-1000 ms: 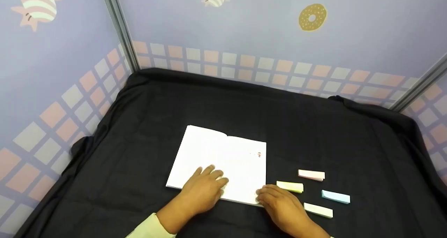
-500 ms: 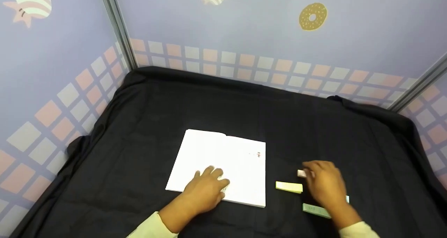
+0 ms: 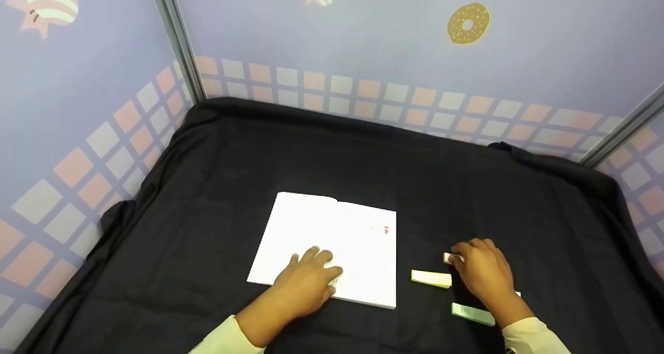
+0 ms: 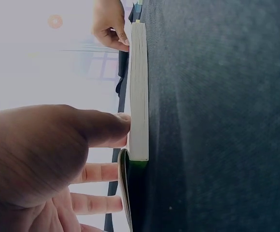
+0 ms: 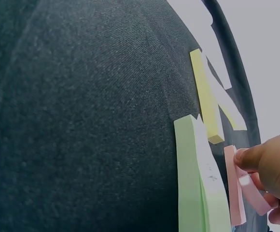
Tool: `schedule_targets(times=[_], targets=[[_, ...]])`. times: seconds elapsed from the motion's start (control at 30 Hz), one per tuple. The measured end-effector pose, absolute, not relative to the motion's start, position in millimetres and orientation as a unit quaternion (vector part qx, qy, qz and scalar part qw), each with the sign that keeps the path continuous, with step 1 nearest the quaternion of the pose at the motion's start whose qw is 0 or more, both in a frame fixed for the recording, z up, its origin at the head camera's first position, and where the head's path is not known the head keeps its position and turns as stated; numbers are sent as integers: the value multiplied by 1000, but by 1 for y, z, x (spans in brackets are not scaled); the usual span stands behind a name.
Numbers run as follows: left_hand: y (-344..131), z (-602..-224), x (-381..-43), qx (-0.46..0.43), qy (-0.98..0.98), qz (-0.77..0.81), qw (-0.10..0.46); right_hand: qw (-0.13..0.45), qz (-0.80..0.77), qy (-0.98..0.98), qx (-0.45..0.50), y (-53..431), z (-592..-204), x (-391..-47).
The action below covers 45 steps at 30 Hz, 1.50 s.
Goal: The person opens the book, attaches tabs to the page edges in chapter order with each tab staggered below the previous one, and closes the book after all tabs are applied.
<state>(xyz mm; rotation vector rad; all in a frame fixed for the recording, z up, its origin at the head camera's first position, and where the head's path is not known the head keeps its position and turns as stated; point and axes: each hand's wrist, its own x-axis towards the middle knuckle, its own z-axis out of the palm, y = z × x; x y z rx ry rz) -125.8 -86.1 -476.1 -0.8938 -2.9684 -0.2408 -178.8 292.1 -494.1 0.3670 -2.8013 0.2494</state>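
An open book (image 3: 358, 255) with mostly white pages lies on the black cloth. Across its lower middle rests my left hand (image 3: 306, 284), fingers spread on the pages; in the left wrist view the thumb (image 4: 106, 128) touches the thick page block (image 4: 139, 92). To the right of the book, my right hand (image 3: 485, 271) is over a pink sticky-note pad (image 5: 232, 188), partly hiding it in the head view. Thumb and fingers pinch a pink sticky note (image 5: 254, 195) that curls away from the pad's top.
A yellow sticky-note pad (image 3: 431, 278) lies between book and right hand. Nearer me is a green pad (image 3: 473, 314); a blue pad (image 3: 518, 294) is mostly hidden behind the right wrist. Patterned wall panels (image 3: 332, 42) stand behind the cloth-covered table (image 3: 311, 146).
My right hand has left the book's lower right corner and moved right to the pink pad, where it now pinches a note. The left hand stays on the pages, which lie slightly flatter.
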Motion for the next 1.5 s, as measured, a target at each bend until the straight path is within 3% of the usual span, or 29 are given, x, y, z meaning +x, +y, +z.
schedule_targets(times=[0.4, 0.93, 1.13, 1.3, 1.5], targets=[[-85, -476, -130, -287, -955, -75, 15, 192, 86, -969, 134, 290, -495, -179], [-84, -476, -130, -288, -954, -82, 11, 76, 96, -986, 116, 283, -483, -174], [-85, -475, -130, -292, -953, -73, 17, 72, 121, -986, 96, 281, -469, -171], [-85, -475, -131, -291, -953, -77, 14, 94, 207, -970, 81, 274, -466, -186], [-86, -475, -129, -283, -955, -90, -8, 66, 304, -944, 112, 253, -474, -219]])
